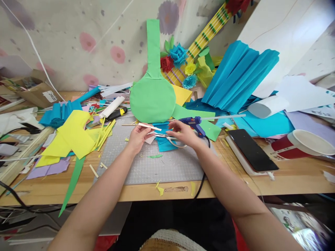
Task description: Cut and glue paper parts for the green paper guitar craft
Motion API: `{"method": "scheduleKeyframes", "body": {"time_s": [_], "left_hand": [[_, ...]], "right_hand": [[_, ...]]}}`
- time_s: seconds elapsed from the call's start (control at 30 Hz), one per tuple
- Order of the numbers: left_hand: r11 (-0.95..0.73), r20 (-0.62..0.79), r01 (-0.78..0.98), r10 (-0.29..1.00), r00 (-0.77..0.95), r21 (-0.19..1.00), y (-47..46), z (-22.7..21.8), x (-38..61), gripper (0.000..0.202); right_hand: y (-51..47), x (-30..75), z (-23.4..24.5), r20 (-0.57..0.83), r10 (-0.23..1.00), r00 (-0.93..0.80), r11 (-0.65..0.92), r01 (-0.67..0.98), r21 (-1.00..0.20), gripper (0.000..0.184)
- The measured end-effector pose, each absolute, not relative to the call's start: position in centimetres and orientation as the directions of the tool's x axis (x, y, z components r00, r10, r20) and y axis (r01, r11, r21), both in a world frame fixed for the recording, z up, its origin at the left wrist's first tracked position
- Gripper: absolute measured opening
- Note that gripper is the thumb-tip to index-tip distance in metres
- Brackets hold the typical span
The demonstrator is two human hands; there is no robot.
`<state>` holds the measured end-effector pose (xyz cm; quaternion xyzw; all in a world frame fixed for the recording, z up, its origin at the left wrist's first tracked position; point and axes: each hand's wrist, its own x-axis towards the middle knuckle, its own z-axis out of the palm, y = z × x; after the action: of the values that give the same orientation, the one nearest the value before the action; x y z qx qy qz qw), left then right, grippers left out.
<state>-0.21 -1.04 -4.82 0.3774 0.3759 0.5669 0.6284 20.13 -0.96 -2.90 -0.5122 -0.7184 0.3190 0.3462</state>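
My left hand (140, 137) pinches a thin white stick-like strip (149, 127) between thumb and fingers, its free end pointing right. Opposite it, close to the strip's tip, my right hand (181, 132) is held with thumb and fingers apart and nothing seen between them. Scissors (172, 141) with pale handles lie just under the right hand; whether the hand touches them is unclear. Blue paper (166, 145) shows below the scissors on the grey cutting mat (162, 170). Behind the hands stands a green, round paper shape with a long neck (153, 99).
A blue glue gun (193, 122) with its black cord sits right of the hands. Further right are a phone (251, 150) and a paper cup (300, 144). Yellow paper pieces (75, 134) and a utility knife (117, 113) lie left. Pleated blue paper (238, 76) leans behind.
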Motion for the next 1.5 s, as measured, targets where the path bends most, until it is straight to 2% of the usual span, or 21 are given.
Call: {"method": "scheduleKeyframes", "body": {"time_s": [0.13, 0.3, 0.53, 0.83, 0.93, 1.1, 1.23, 1.3, 1.37, 1.5], "left_hand": [[0.090, -0.066, -0.426, 0.995, 0.071, 0.900, -1.1, -4.9, 0.2, 0.026], [0.100, -0.064, -0.354, 0.992, 0.112, 0.930, -1.1, -4.9, 0.5, 0.029], [-0.002, 0.024, -0.267, 0.997, 0.077, 0.964, -0.9, -5.2, 0.6, 0.036], [-0.056, 0.061, -0.220, 0.998, 0.020, 0.974, -1.1, -5.0, 0.6, 0.040], [-0.054, 0.061, -0.189, 0.998, 0.028, 0.980, -1.1, -4.9, 0.5, 0.047], [-0.089, 0.092, -0.091, 0.995, 0.035, 0.992, -1.2, -5.0, 0.5, 0.064], [-0.129, 0.129, -0.017, 0.990, 0.058, 0.992, -1.1, -5.4, 0.5, 0.074], [-0.192, 0.192, -0.001, 0.981, 0.003, 0.981, -1.0, -5.5, 0.4, 0.080], [-0.272, 0.271, 0.010, 0.954, -0.128, 0.962, -0.7, -5.5, 0.0, 0.075], [-0.334, 0.339, 0.078, 0.863, -0.374, 0.939, 0.0, -5.3, -1.2, 0.024]], "right_hand": [[0.2, 17.0, -5.5, 0.199, 0.945, -0.259, 0.288, 0.370, -0.883, 0.033], [0.1, 16.5, -6.1, 0.196, 0.963, -0.184, 0.242, 0.273, -0.931, 0.026], [-0.3, 16.8, -5.7, 0.214, 0.954, -0.212, 0.278, 0.342, -0.898, 0.023], [-0.7, 16.6, -5.5, 0.239, 0.932, -0.274, 0.337, 0.404, -0.850, 0.025], [-0.8, 16.5, -5.4, 0.240, 0.932, -0.273, 0.332, 0.370, -0.868, 0.028], [-0.6, 16.6, -5.4, 0.232, 0.945, -0.229, 0.285, 0.233, -0.930, 0.041], [-0.3, 16.8, -5.7, 0.191, 0.964, -0.185, 0.224, 0.178, -0.958, 0.034], [-0.3, 16.9, -5.7, 0.185, 0.966, -0.180, 0.219, 0.193, -0.956, 0.030], [-0.4, 17.2, -5.7, 0.198, 0.964, -0.176, 0.237, 0.245, -0.940, 0.026], [-0.6, 17.7, -5.5, 0.227, 0.956, -0.186, 0.279, 0.337, -0.899, 0.024]]}}
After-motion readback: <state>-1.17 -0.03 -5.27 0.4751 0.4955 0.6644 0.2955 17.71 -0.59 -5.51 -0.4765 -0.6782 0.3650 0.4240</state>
